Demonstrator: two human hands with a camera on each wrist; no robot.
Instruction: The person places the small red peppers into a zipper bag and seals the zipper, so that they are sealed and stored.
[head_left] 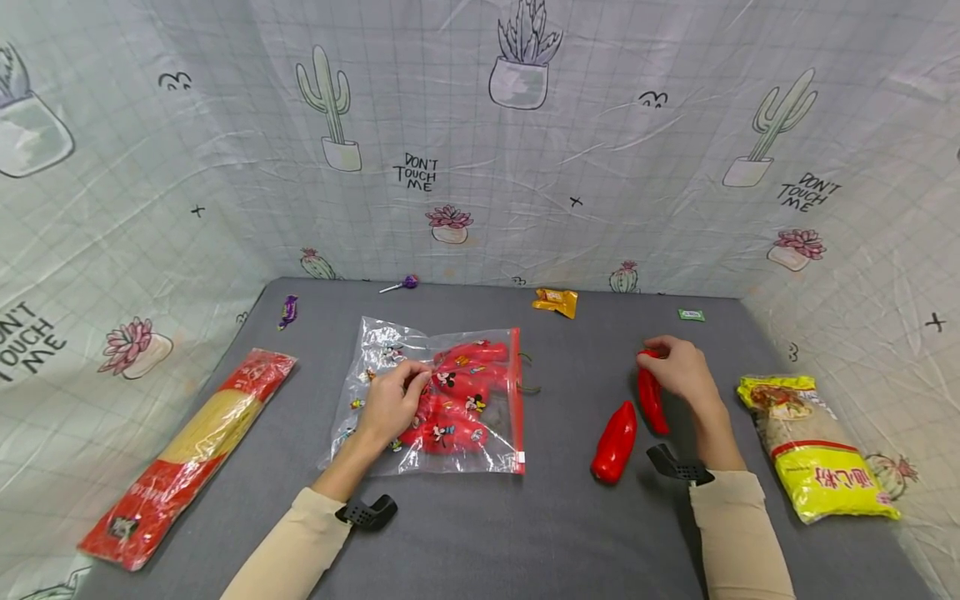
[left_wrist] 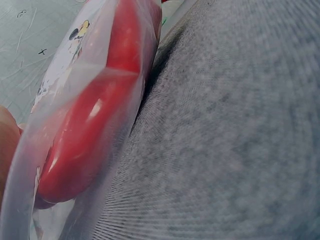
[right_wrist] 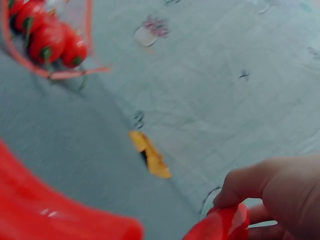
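A clear zip bag printed with cartoon figures lies on the grey table, its red zip edge facing right. Several red peppers are inside, and two green stems poke out past the zip edge. My left hand pinches the bag's upper film near its middle, over the peppers; the left wrist view shows a pepper through the plastic. Right of the bag, my right hand grips one end of a red pepper, also seen as a held pepper. Beside it lies another loose red pepper.
On the left lies a long noodle packet, on the right a yellow pasta bag. Along the back are a purple candy, a lollipop, a gold-wrapped sweet and a small green packet. Printed cloth walls surround the table.
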